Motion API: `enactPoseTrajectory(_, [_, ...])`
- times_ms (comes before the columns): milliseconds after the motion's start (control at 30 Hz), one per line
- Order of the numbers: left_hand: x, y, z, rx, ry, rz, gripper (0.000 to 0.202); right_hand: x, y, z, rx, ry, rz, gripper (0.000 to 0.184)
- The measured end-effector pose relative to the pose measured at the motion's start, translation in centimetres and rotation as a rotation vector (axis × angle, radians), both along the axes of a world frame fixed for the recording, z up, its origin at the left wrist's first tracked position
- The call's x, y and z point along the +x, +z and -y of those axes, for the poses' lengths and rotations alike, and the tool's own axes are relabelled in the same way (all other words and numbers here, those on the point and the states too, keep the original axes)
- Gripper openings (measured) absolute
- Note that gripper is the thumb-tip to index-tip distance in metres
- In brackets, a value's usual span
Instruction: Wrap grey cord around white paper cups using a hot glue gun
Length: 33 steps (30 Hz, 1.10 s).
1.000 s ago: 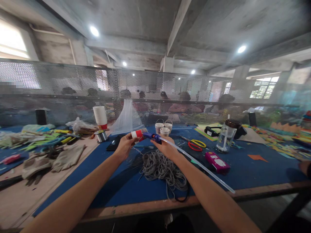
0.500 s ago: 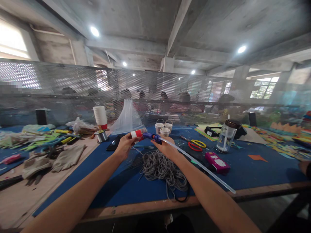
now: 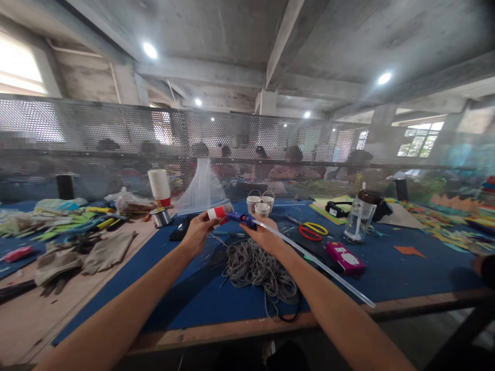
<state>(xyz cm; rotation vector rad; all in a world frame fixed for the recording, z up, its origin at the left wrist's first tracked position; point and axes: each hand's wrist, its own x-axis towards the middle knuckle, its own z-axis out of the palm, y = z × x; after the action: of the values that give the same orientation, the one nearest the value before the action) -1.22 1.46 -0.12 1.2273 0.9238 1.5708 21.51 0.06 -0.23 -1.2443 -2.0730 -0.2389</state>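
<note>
My left hand [image 3: 200,232] is closed around a red and white paper cup [image 3: 216,213], which is tilted on its side. In my right hand [image 3: 266,234] is a blue glue gun [image 3: 242,218], its nozzle end at the cup. From the gun's back a long clear glue stick [image 3: 320,263] slants down to the right over my forearm. Beneath both hands lies a heap of grey cord [image 3: 259,270] on the blue table mat [image 3: 189,299]. Whether the nozzle touches the cup I cannot tell.
Small white buckets [image 3: 262,207] stand behind my hands. Scissors [image 3: 311,230], a magenta box [image 3: 345,258] and a clear bottle [image 3: 360,219] are to the right. Stacked paper cups [image 3: 159,185], a wire spool [image 3: 161,217], a black phone [image 3: 180,229] and gloves [image 3: 108,252] are left. A perforated screen [image 3: 232,134] rises behind.
The cup and my left hand have shifted very slightly left. My right hand and the glue gun stay nearly in place.
</note>
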Motion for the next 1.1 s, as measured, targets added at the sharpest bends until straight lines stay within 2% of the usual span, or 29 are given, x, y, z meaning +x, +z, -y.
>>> enactPoseTrajectory(733, [-0.05,0.21,0.07,-0.007,-0.040,0.048,0.050,0.00,0.05,0.01,-0.028,-0.009,0.019,0.039])
enactPoseTrajectory(1100, [0.04,0.49,0.49,0.001,-0.029,0.049,0.044,-0.01,0.28,0.25,-0.036,-0.004,0.041,0.039])
